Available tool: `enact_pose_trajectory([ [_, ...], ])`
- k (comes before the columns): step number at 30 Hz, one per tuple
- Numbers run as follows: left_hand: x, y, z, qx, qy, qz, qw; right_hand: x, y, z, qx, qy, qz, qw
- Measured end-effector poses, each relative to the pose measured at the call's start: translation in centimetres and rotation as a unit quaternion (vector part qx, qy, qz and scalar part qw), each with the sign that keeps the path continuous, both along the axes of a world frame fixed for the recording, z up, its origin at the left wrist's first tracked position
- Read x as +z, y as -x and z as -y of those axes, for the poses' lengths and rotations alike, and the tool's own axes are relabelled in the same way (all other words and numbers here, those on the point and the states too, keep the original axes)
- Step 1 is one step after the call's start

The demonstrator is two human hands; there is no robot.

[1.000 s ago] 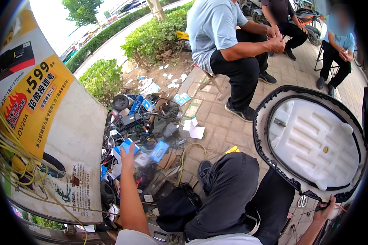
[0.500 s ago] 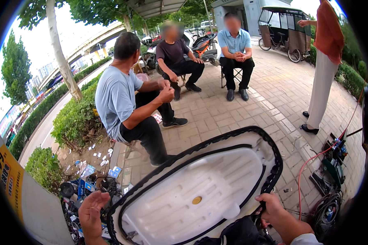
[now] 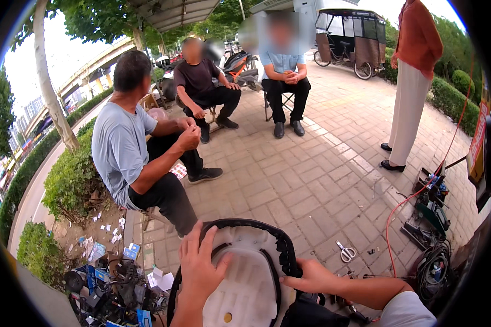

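Observation:
A scooter seat lies underside up in front of me, its white plastic base showing. Black cover material is folded over its rim in gathers, and a small yellowish round spot marks the base. At the right edge, my right hand is closed around the rim with the thumb on the inner side. My left hand is over the left part of the seat, fingers spread and stretched toward the far edge. The near end of the seat runs out of the picture.
Scissors lie on the paving to the right, near a red hose and coiled cables. A heap of scrap parts is at the left. A person in grey-blue sits close ahead; others sit or stand beyond.
The far end of the seat has swung left and down, closer to me. My left hand has moved right, from beside the seat to over it. My right hand still grips the rim.

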State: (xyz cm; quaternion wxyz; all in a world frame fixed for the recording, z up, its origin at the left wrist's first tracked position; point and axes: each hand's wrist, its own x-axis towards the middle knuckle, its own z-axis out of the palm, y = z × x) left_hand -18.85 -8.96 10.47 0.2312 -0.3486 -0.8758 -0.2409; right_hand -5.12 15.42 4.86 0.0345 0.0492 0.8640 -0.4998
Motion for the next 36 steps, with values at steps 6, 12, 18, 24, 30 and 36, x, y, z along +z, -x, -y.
enact_pose_trajectory([
  [6,-2.2,1.7,0.8,0.021,-0.085,-0.005,0.996,-3.0,0.1,-1.9,-0.098,0.07,0.015,0.993],
  [12,-1.0,1.4,-0.1,0.033,-0.118,0.09,0.988,-20.6,-1.7,-10.9,-0.268,-0.131,0.131,0.945],
  [18,0.1,3.2,6.5,0.051,-0.02,0.204,0.977,-24.9,-5.1,-10.2,-0.285,-0.116,0.208,0.928],
  [24,-3.2,2.4,15.2,0.07,0.05,0.571,0.816,-9.5,-6.0,-3.3,-0.093,0.056,0.058,0.992],
  [30,-10.9,0.9,18.4,0.069,-0.169,0.605,0.775,0.4,-5.0,2.6,0.201,-0.014,0.061,0.978],
  [36,-4.8,1.3,16.4,0.104,-0.328,0.483,0.805,2.4,0.6,1.9,0.067,-0.096,-0.014,0.993],
])
